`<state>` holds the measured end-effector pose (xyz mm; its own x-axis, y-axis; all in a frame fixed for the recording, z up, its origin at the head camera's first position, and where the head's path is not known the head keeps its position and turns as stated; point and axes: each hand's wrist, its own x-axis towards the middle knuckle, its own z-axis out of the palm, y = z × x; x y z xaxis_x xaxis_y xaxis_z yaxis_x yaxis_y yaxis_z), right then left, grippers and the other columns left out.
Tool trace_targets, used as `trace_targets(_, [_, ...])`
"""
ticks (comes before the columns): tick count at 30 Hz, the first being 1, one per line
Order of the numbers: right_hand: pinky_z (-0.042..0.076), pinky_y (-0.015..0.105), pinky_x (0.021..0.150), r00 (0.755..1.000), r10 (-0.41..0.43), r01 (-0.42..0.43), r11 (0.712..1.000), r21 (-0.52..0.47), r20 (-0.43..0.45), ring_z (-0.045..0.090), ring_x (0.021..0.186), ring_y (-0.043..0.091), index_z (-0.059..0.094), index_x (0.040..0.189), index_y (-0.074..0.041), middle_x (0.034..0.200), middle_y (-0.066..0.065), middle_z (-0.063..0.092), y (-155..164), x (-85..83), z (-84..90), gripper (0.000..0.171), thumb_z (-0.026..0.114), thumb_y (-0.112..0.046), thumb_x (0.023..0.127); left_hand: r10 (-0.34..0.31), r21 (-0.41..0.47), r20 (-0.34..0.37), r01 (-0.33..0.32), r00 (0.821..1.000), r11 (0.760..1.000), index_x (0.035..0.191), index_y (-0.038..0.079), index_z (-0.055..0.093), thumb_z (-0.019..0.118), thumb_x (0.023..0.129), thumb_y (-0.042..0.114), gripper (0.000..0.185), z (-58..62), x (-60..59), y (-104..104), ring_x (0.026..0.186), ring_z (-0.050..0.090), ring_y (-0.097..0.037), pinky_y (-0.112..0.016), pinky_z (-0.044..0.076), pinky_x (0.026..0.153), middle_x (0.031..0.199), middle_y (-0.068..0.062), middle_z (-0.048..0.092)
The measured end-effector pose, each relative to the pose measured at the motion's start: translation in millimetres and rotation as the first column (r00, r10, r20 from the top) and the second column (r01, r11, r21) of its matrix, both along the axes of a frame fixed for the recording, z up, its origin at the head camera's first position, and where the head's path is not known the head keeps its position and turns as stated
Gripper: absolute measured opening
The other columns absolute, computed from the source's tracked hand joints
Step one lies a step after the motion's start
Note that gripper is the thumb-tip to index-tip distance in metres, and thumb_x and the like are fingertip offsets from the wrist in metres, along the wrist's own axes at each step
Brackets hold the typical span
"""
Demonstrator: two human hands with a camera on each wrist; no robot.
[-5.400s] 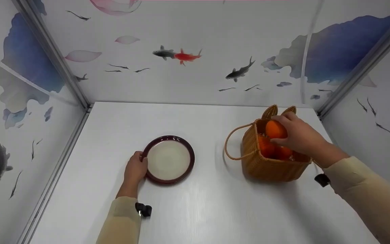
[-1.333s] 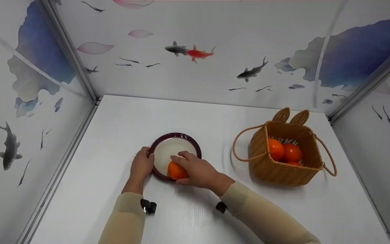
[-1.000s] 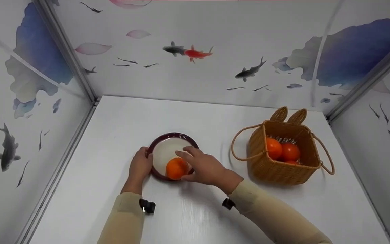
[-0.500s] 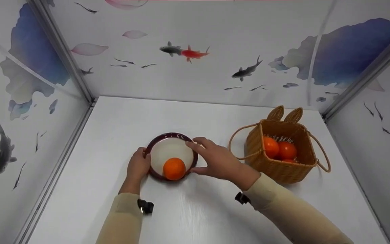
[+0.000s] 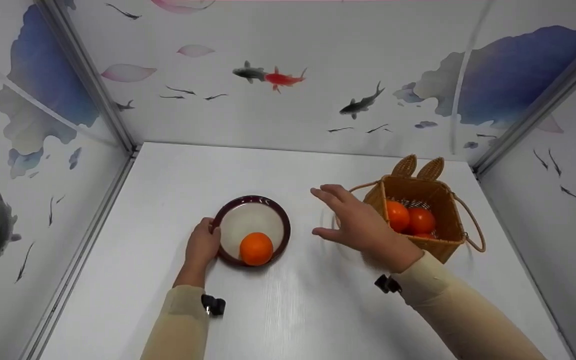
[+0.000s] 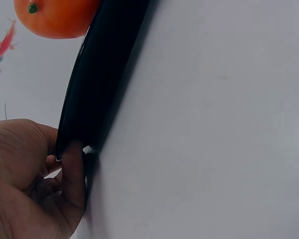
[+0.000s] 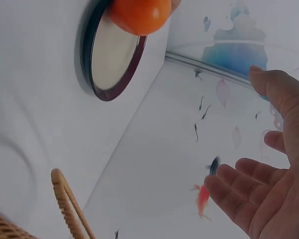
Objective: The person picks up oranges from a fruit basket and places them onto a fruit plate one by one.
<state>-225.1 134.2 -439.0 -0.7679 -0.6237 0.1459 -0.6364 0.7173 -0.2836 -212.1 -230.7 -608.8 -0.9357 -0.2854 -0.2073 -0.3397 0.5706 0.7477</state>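
While left hand (image 5: 201, 246) pinches the plate (image 5: 228, 210) rim steady, I'd carry the spread, empty right hand (image 5: 358, 225) squarely over the basket's (image 5: 443, 240) oranges (image 5: 397, 215).

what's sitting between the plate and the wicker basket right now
The open right hand hovers there, holding nothing; beneath it is only bare white table. The head view shows this between the plate and the basket.

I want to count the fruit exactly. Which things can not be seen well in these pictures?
- Basket: head view shows two oranges clearly and a sliver of a third; the wall hides anything deeper.
- Right wrist view: basket cut off by the edge, only its handle shows.
- Left wrist view: the plate rim hides the plate's inside.
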Motion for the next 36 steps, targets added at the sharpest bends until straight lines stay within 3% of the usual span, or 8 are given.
trace_targets(4, [0.061, 0.043, 0.092, 0.997, -0.047, 0.048, 0.999, -0.014, 0.052, 0.062, 0.128, 0.027, 0.036, 0.161, -0.033, 0.158, 0.002, 0.043, 19.7, -3.9, 9.3, 0.085, 0.079, -0.049, 0.09, 0.004, -0.005, 0.005, -0.004, 1.0, 1.0, 0.141, 0.002, 0.054, 0.048, 0.107, 0.024, 0.041, 0.4, -0.3, 0.4, 0.127, 0.059, -0.035, -0.053, 0.045, 0.109, 0.136, -0.022, 0.063])
trace_targets(12, [0.06, 0.052, 0.092, 0.987, -0.134, 0.133, 0.991, 0.011, 0.091, 0.063, 0.125, 0.032, 0.037, 0.161, -0.031, 0.16, 0.003, 0.04, 53.4, -14.1, 22.1, 0.085, 0.078, -0.05, 0.09, 0.011, 0.002, 0.002, -0.011, 1.0, 1.0, 0.141, 0.001, 0.054, 0.048, 0.107, 0.023, 0.04, 1.6, 0.0, 0.9, 0.128, 0.059, -0.035, -0.053, 0.046, 0.109, 0.137, -0.023, 0.063])
trace_targets(22, [0.061, 0.048, 0.08, 0.977, -0.197, 0.192, 0.98, 0.056, 0.081, 0.067, 0.112, 0.031, 0.035, 0.162, -0.028, 0.161, 0.005, 0.039, 90.1, -22.4, 34.7, 0.086, 0.075, -0.055, 0.091, -0.005, 0.002, -0.027, 0.005, 1.0, 1.0, 0.14, 0.001, 0.054, 0.049, 0.106, 0.022, 0.041, -1.8, -1.0, 0.2, 0.124, 0.061, -0.036, -0.052, 0.046, 0.107, 0.133, -0.023, 0.064])
trace_targets(31, [0.051, 0.066, 0.099, 0.949, -0.27, 0.252, 0.96, 0.121, 0.162, 0.061, 0.127, 0.04, 0.034, 0.162, -0.028, 0.161, 0.01, 0.037, 114.8, -36.0, 47.6, 0.085, 0.078, -0.045, 0.091, 0.004, 0.0, -0.02, -0.004, 1.0, 1.0, 0.141, 0.0, 0.054, 0.049, 0.106, 0.022, 0.041, -0.8, -0.8, 0.6, 0.126, 0.06, -0.037, -0.053, 0.045, 0.109, 0.134, -0.023, 0.064])
trace_targets(36, [0.047, 0.071, 0.101, 0.929, -0.302, 0.274, 0.949, 0.153, 0.214, 0.056, 0.131, 0.044, 0.031, 0.163, -0.029, 0.165, 0.013, 0.031, 126.6, -42.8, 54.0, 0.087, 0.075, -0.052, 0.091, 0.007, 0.0, -0.027, -0.007, 1.0, 1.0, 0.139, 0.0, 0.055, 0.05, 0.106, 0.021, 0.04, -0.4, -0.2, 0.8, 0.124, 0.061, -0.037, -0.053, 0.046, 0.108, 0.132, -0.023, 0.065])
